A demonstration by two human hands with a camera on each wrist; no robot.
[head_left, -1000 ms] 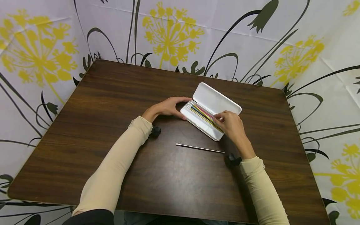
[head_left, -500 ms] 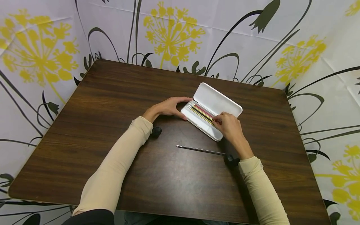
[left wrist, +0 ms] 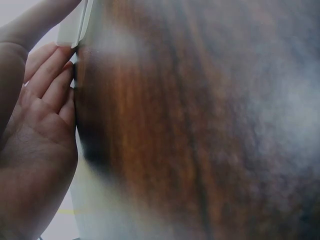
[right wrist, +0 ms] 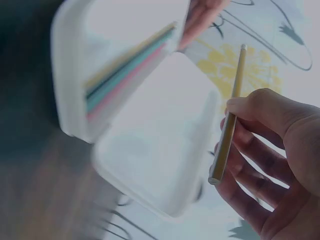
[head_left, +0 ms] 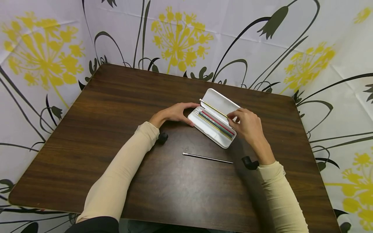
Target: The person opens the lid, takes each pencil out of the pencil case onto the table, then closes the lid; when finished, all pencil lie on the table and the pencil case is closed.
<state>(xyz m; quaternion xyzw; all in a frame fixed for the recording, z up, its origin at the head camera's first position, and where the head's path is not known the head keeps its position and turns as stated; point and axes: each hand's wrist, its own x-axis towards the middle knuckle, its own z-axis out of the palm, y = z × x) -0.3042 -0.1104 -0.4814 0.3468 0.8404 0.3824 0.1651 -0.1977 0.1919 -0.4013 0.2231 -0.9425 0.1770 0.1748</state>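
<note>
An open white pencil case (head_left: 207, 132) lies on the table with its lid (head_left: 219, 99) tipped back. Several pencils (head_left: 217, 123) in yellow, green, red and dark shades lie inside it. My left hand (head_left: 175, 112) holds the case's left end between thumb and fingers; the left wrist view catches the fingertips at the case's edge (left wrist: 75, 27). Above the case, my right hand (head_left: 247, 124) pinches a yellow pencil (right wrist: 229, 119) near its lower end, and its white-tipped end points up and left. A dark pencil (head_left: 208, 158) lies on the table in front of the case.
The brown wooden table (head_left: 116, 97) backs onto a flowered curtain (head_left: 180, 38). A small black device (head_left: 162, 138) sits at my left wrist and another black device (head_left: 250, 163) at my right.
My right hand was down among the pencils in the case. It has risen, lifting the yellow pencil out. My left hand stays at the case, and the dark pencil has not moved.
</note>
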